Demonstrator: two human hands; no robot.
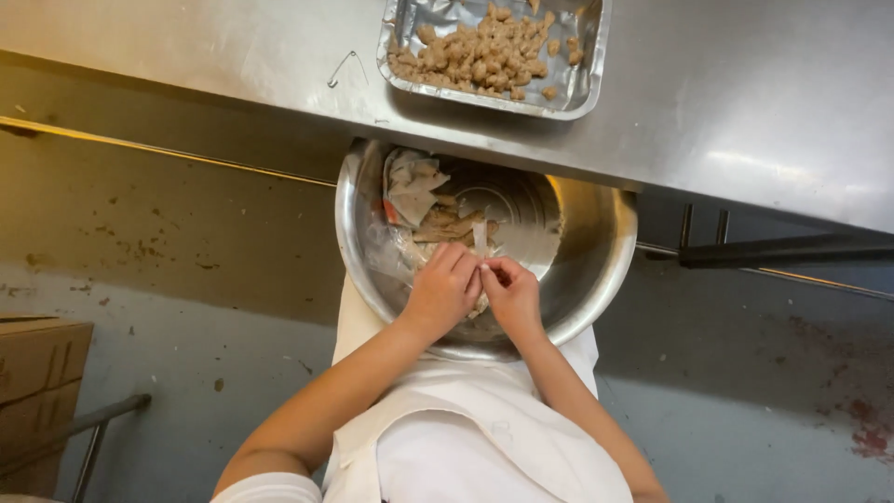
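Both hands, left [445, 287] & right [510, 291], are pinching a pale strip [480, 240] over the bowl [605, 244]; w/ tugging it may be tearing, bits dropping.

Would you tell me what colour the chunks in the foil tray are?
Light brown chunks in the foil tray, head view.

The scene was lit brightly from above. Hard glare was thrown off the steel counter [745, 112] at the upper right, and the foil tray [585, 56] was washed with white highlights. The floor at the left was left dim. Slight softness was seen throughout, and edges were bent by the wide lens.
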